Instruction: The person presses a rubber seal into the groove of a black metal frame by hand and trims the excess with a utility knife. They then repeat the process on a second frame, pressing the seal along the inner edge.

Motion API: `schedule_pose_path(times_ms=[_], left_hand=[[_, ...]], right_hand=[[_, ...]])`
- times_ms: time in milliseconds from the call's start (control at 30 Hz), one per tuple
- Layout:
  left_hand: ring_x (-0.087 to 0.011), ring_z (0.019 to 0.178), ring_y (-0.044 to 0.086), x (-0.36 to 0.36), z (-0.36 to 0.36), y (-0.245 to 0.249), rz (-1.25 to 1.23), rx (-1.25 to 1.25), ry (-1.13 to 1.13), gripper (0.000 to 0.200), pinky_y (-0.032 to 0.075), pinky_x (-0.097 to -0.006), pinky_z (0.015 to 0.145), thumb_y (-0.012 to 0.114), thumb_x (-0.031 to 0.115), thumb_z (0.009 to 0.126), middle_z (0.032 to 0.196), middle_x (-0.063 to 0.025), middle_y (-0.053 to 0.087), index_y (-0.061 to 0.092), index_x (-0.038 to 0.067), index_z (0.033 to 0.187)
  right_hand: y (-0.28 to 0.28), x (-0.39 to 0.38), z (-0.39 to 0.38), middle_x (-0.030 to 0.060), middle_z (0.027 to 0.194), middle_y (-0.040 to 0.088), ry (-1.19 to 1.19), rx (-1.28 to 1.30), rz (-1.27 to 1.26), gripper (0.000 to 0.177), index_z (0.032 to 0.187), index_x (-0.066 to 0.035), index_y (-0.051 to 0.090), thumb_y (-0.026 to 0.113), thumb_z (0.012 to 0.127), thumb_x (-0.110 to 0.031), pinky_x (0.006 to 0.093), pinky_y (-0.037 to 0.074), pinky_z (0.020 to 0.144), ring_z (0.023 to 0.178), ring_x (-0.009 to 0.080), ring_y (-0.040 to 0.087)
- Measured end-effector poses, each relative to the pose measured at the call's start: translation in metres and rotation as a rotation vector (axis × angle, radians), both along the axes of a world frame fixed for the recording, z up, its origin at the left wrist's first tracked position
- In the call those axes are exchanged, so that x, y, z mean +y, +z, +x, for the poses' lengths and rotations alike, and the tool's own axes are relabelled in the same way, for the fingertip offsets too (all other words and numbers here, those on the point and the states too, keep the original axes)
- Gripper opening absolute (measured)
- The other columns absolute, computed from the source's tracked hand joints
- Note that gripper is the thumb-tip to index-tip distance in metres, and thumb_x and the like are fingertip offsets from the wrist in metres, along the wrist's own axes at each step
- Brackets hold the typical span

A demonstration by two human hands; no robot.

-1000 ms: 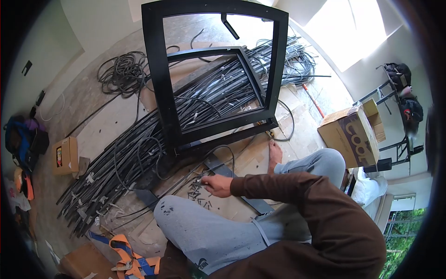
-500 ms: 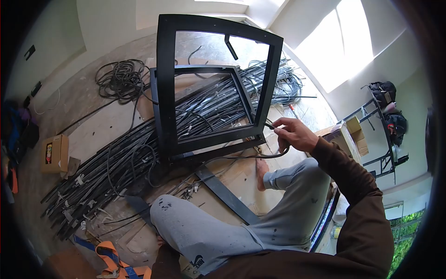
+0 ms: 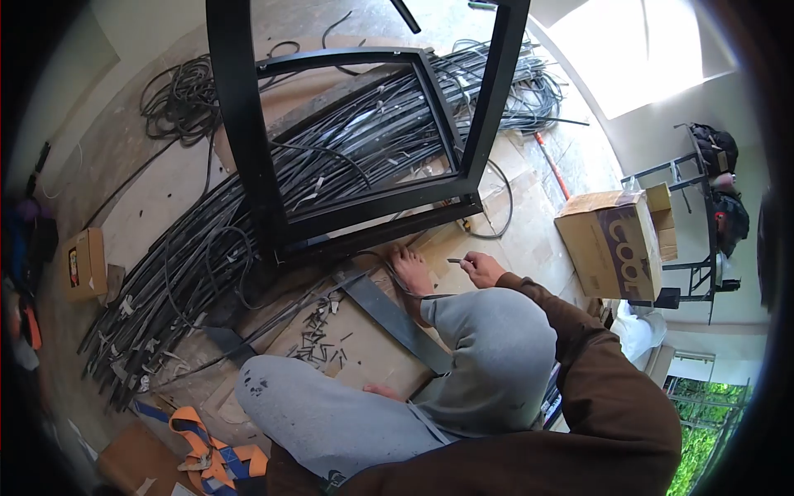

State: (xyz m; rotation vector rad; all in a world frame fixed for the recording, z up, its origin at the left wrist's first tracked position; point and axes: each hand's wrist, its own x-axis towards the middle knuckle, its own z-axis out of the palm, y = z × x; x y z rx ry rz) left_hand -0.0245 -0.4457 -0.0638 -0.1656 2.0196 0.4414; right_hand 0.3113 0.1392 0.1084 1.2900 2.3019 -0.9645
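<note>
My right hand point(image 3: 482, 269) is closed on a short, thin dark piece point(image 3: 455, 260), its end poking out past the fingertips; the kind of thing I cannot tell. It is low in front of my raised knee, beside my bare foot point(image 3: 411, 269). My left hand is hidden, with only its brown sleeve low at the left. Ahead stands a black window frame point(image 3: 376, 198) with a handle point(image 3: 405, 15) on its raised part. A thin black rubber-like strip point(image 3: 506, 194) hangs in a loop by its right corner. Several short dark offcuts point(image 3: 318, 339) lie scattered on the floor.
A large bundle of long black strips point(image 3: 190, 264) runs across the floor behind the frame. A coil point(image 3: 178, 103) lies far left. Cardboard boxes point(image 3: 608, 248) stand right and left, with a red-handled tool point(image 3: 552, 165) behind. An orange-blue strap point(image 3: 203, 455) lies low left.
My right hand has moved down from the frame's lower right corner, leaving the strip there and now holding a short piece. My view has tilted down, showing the offcuts.
</note>
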Motion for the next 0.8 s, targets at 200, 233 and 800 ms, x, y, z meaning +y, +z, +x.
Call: schedule_pose_path(times_ms=[200,233,800], left_hand=[[-0.0149,0.095,0.061,-0.02,-0.007,0.056,-0.052,-0.246,0.006,0.043,0.047,-0.031,0.088,0.066,0.044,0.093,0.097,-0.0048,0.067,0.068,0.002,0.105],[-0.0147,0.095,0.061,-0.015,-0.013,0.073,-0.04,-0.337,-0.022,0.043,0.047,-0.0309,0.088,0.066,0.044,0.093,0.097,-0.0046,0.067,0.068,0.002,0.105],[-0.0122,0.077,0.065,0.321,-0.012,0.222,0.561,-0.122,0.111,0.022,0.052,-0.0249,0.071,0.059,0.013,0.099,0.089,-0.0077,0.069,0.067,-0.003,0.112]], right_hand=[[-0.004,-0.014,-0.057,0.0249,0.081,0.063,0.016,0.328,0.037,0.016,0.105,-0.002,0.051,0.054,0.098,-0.016,0.0507,0.047,0.068,0.078,0.0464,0.061],[-0.007,-0.009,-0.066,0.0244,0.084,0.063,0.062,0.334,0.022,0.014,0.105,-0.002,0.051,0.054,0.098,-0.014,0.0497,0.048,0.068,0.079,0.0456,0.061],[-0.019,-0.09,-0.224,0.0056,0.079,0.067,0.048,0.576,-1.196,0.011,0.094,0.002,0.055,0.057,0.097,-0.008,0.0244,0.049,0.065,0.075,0.0096,0.064]])
